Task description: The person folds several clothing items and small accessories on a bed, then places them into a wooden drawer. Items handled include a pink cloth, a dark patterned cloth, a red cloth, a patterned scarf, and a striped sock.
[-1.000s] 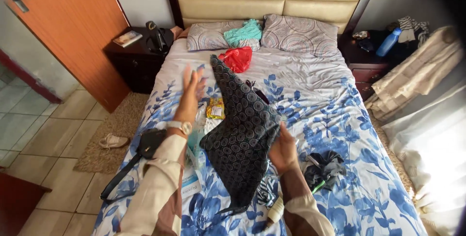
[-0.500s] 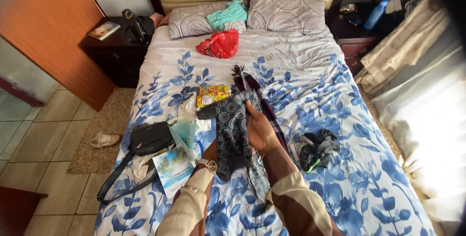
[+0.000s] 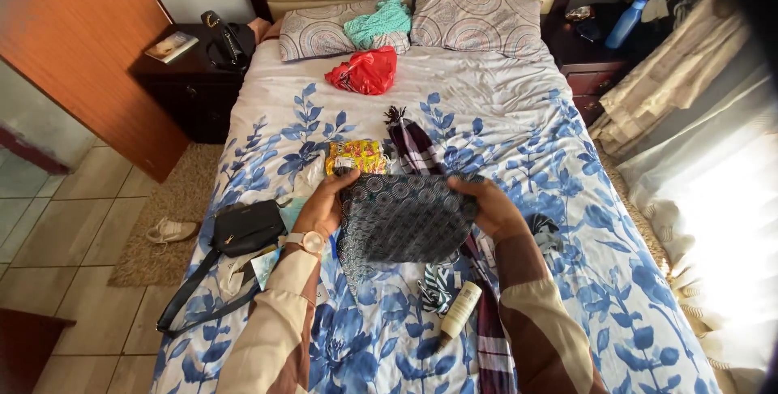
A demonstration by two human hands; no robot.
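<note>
Both hands hold a dark patterned cloth [image 3: 403, 217], folded into a rough rectangle, just above the bed. My left hand [image 3: 326, 206], with a watch on the wrist, grips its left edge. My right hand [image 3: 493, 207] grips its right edge. Under the cloth lies a dark plaid scarf [image 3: 411, 147] running down the blue-flowered bedspread [image 3: 519, 143]. A yellow snack packet [image 3: 356, 156] lies just beyond my left hand. A cream tube [image 3: 461, 310] and a striped cloth [image 3: 438, 287] lie below the folded cloth.
A black shoulder bag [image 3: 245, 229] rests at the bed's left edge. A red bag [image 3: 363, 72] and teal cloth [image 3: 378, 22] lie near the pillows. Dark nightstands stand either side, one with a blue bottle [image 3: 626, 23]. A shoe [image 3: 168, 230] sits on the rug.
The cloth was held up spread wide, then brought down and folded. Now both hands hold it as a flat rectangle low over the bed.
</note>
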